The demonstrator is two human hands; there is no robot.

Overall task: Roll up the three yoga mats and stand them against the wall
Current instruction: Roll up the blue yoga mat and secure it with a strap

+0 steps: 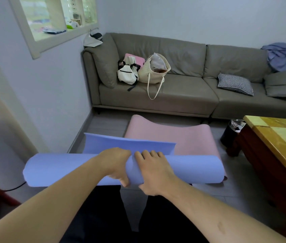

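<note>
A blue yoga mat [65, 169] is rolled almost to its end and lies across the view in front of my legs, with a short flat tail [130, 143] still spread beyond the roll. My left hand [116, 163] grips the middle of the roll, fingers curled under its near side. Right beside it, my right hand [154, 172] wraps over the top of the roll with the thumb below. A pink yoga mat [191, 137] lies flat on the floor under and beyond the blue one, its far end curling up. No third mat is in view.
A grey sofa [182, 95] with bags and cushions stands along the far wall. At the right is a wooden coffee table [279, 141] with a black bin [229, 134] beside it. The left wall [51, 95] runs close by the blue roll's left end. A cable lies on the floor at left.
</note>
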